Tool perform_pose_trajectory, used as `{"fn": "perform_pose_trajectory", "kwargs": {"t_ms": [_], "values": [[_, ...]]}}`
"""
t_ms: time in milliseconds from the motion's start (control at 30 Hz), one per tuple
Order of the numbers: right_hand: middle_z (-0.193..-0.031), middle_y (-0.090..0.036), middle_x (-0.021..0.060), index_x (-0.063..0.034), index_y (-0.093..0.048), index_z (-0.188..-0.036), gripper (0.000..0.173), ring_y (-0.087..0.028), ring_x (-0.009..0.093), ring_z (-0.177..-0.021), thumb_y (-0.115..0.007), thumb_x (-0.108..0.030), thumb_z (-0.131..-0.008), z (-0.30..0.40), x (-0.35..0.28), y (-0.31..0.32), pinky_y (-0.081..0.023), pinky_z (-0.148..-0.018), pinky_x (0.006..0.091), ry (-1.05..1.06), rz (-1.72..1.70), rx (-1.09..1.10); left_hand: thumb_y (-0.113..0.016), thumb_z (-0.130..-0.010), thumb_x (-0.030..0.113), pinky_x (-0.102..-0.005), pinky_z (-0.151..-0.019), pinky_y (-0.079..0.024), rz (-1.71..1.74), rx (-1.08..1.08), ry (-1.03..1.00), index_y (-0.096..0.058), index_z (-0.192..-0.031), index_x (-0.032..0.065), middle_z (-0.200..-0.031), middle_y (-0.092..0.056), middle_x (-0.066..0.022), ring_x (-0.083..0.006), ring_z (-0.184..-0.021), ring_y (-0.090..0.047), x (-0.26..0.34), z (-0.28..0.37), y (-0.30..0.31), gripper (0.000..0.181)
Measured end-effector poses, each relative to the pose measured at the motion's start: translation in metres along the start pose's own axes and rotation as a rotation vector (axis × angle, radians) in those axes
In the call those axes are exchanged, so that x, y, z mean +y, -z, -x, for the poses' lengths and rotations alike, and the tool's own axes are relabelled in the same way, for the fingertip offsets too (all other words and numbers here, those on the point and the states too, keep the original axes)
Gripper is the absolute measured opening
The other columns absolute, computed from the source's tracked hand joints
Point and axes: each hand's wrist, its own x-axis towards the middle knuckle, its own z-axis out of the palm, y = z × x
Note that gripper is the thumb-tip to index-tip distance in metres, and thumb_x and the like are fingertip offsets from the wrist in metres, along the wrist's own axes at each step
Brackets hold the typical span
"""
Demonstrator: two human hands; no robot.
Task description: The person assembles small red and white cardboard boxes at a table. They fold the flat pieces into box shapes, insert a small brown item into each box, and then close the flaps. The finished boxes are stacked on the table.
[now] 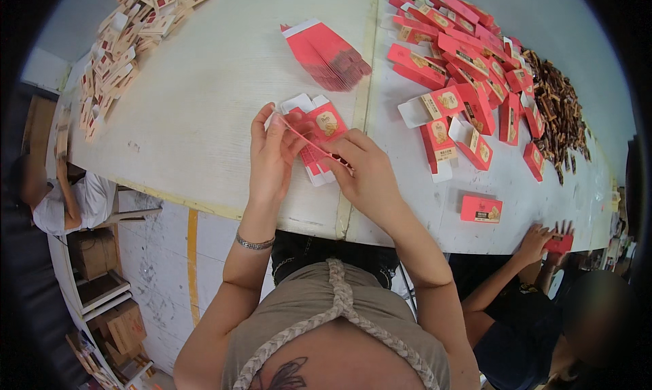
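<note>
My left hand and my right hand grip a thin, flat red carton, seen almost edge-on between them. Fingertips of the left pinch its upper left end; the right holds its lower right end. Beneath it on the table lie flat red cartons with white flaps and a printed cream panel, partly covered by my hands. Just beyond them a fanned stack of flat red cartons rests on the tabletop.
To the right are a heap of opened red boxes, dark wrapped sticks and a single red box. Cream boxes lie far left. A co-worker's hands hold a red box at right; another person sits left.
</note>
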Motion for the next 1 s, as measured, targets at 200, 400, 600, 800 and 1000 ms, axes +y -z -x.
{"fn": "perform_pose_trajectory", "kwargs": {"t_ms": [200,400,600,800,1000], "values": [[-0.101,-0.057,0.0181,-0.0005,-0.055,-0.116,0.033,-0.059,0.034,-0.085,-0.057,-0.012,-0.085,0.009,-0.011,0.018,-0.049,-0.072,0.0379,-0.071,-0.045,-0.137,-0.041,-0.097,0.017,-0.0359,-0.083,-0.052,0.207,-0.123,0.034,-0.028,-0.128,0.0016,-0.115,-0.051,-0.0157,-0.0221,-0.104,-0.057,-0.007,0.003,-0.015,0.037],[-0.114,-0.052,0.0247,0.0067,-0.037,-0.13,0.057,-0.055,0.039,-0.098,-0.06,-0.022,-0.085,0.018,-0.019,0.017,-0.047,-0.082,0.0415,-0.084,0.056,-0.225,-0.041,-0.093,0.008,-0.037,-0.084,-0.053,-0.082,-0.049,0.054,-0.032,-0.129,-0.0008,-0.11,-0.056,-0.0147,-0.0255,-0.104,-0.057,-0.001,0.007,-0.031,0.038],[-0.122,-0.047,0.0236,0.0033,-0.026,-0.136,0.064,-0.055,0.038,-0.102,-0.059,-0.017,-0.085,0.015,-0.014,0.005,-0.046,-0.085,0.0427,-0.161,-0.093,0.047,-0.042,-0.089,0.005,-0.0383,-0.094,-0.045,0.253,-0.209,0.12,-0.019,-0.139,0.0003,-0.126,-0.047,-0.0172,-0.0277,-0.114,-0.051,0.011,0.014,-0.024,0.055],[-0.119,-0.046,0.0195,-0.0024,-0.04,-0.123,0.041,-0.054,0.031,-0.101,-0.056,-0.012,-0.087,0.014,-0.003,-0.005,-0.044,-0.085,0.0375,0.026,-0.264,0.149,-0.053,-0.089,0.008,-0.0315,-0.093,-0.041,-0.523,-0.295,-0.29,-0.023,-0.14,0.002,-0.124,-0.048,-0.0133,-0.0181,-0.108,-0.051,0.006,0.048,-0.031,0.06],[-0.099,-0.053,0.0116,-0.0037,-0.054,-0.098,0.017,-0.053,0.019,-0.09,-0.061,-0.009,-0.084,0.012,0.006,-0.018,-0.043,-0.079,0.0295,0.126,-0.178,0.396,-0.057,-0.089,0.011,-0.0291,-0.085,-0.045,-0.639,-0.318,-0.169,-0.039,-0.125,0.002,-0.112,-0.055,-0.0109,-0.0159,-0.099,-0.055,0.003,0.063,-0.018,0.041]]}}
